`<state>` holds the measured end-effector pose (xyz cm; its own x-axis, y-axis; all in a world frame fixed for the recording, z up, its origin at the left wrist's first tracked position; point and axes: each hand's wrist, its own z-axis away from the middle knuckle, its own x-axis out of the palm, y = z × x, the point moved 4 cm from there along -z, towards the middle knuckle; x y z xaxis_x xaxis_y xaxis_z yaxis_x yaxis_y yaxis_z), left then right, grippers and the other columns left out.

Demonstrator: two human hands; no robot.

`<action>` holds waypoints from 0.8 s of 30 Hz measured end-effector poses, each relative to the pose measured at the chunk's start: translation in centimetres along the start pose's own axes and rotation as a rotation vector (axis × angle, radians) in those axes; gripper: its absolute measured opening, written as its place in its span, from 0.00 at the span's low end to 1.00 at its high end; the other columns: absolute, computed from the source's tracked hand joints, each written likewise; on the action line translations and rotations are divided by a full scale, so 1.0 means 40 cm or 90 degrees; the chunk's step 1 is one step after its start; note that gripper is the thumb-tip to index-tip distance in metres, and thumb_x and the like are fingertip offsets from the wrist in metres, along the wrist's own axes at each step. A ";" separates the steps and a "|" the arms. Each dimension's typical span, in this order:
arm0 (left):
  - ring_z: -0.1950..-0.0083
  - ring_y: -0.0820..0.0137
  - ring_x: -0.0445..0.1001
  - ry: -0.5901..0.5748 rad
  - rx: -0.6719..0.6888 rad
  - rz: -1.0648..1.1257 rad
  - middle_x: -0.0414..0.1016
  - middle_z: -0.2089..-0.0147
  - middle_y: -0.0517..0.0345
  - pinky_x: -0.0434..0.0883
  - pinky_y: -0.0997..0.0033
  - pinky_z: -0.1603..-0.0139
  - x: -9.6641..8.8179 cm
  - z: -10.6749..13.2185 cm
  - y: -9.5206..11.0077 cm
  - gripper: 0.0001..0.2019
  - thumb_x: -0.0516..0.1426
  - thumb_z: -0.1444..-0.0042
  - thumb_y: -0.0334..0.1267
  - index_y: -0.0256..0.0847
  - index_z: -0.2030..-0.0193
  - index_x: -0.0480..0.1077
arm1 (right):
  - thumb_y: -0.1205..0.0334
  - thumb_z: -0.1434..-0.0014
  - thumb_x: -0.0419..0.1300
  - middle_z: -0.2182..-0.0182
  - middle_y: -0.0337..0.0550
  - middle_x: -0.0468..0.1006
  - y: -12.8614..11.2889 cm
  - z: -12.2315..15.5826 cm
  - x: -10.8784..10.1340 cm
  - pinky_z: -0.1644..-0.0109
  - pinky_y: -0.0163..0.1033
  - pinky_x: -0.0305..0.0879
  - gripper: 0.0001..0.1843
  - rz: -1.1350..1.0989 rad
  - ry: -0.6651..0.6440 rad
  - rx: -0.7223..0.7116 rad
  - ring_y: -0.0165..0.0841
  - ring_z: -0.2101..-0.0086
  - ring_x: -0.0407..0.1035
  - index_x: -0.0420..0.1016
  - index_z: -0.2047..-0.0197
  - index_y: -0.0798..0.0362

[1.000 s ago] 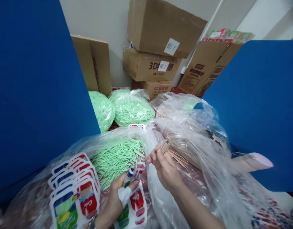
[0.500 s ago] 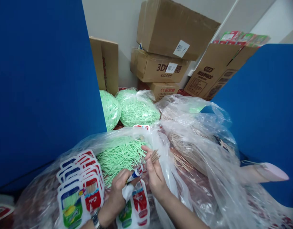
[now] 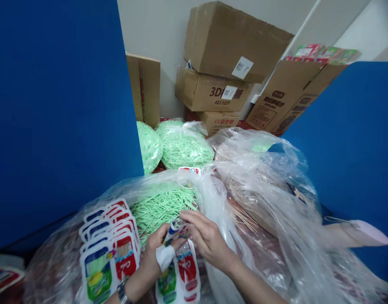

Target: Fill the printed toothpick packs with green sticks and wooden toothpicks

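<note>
My left hand [image 3: 156, 252] grips the top of a small printed packet [image 3: 180, 270] with red and green panels; a white bandage wraps one finger. My right hand [image 3: 204, 237] is closed at the packet's mouth, fingers pinched on a small bunch of wooden sticks that is mostly hidden. Right behind both hands lies an open clear bag of loose green sticks [image 3: 162, 203]. To the right, another clear bag [image 3: 266, 190] holds plain wooden sticks [image 3: 244, 219].
A stack of printed packets [image 3: 109, 249] stands at my left. Blue partitions [image 3: 55, 109] wall both sides. Two tied bags of green sticks [image 3: 181, 145] and several cardboard boxes [image 3: 232, 42] stand behind. A pink-tipped object [image 3: 361, 234] lies at right.
My right hand carried a pinch of wooden sticks from the right bag leftward and down to the mouth of the packet in my left hand. The camera view shifted slightly.
</note>
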<state>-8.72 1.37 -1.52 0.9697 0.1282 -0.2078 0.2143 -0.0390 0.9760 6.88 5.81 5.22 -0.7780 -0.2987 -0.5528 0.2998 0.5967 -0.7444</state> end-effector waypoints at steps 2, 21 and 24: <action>0.66 0.66 0.73 0.001 -0.040 0.029 0.76 0.65 0.57 0.70 0.71 0.66 -0.003 0.005 -0.014 0.12 0.63 0.49 0.39 0.40 0.58 0.69 | 0.64 0.33 0.48 0.59 0.47 0.78 0.008 0.000 -0.006 0.55 0.38 0.69 0.16 0.011 0.018 0.027 0.33 0.59 0.72 0.71 0.47 0.50; 0.73 0.73 0.59 -0.201 -0.040 -0.053 0.60 0.76 0.64 0.58 0.75 0.72 -0.023 0.022 -0.054 0.15 0.56 0.44 0.38 0.38 0.80 0.62 | 0.58 0.34 0.48 0.75 0.44 0.73 -0.019 0.001 0.055 0.65 0.38 0.63 0.18 0.271 -0.169 -0.118 0.33 0.71 0.67 0.69 0.72 0.54; 0.73 0.73 0.57 -0.130 -0.041 -0.090 0.57 0.76 0.66 0.56 0.75 0.72 -0.036 0.025 -0.067 0.16 0.60 0.49 0.36 0.41 0.79 0.56 | 0.61 0.34 0.47 0.69 0.44 0.76 0.022 -0.012 0.050 0.64 0.37 0.65 0.12 0.150 -0.245 -0.059 0.32 0.68 0.69 0.71 0.62 0.54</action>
<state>-10.59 0.31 -3.88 0.9356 -0.0747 -0.3452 0.3480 0.0286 0.9371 5.34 6.09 3.66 -0.4275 -0.3918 -0.8147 0.3799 0.7399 -0.5552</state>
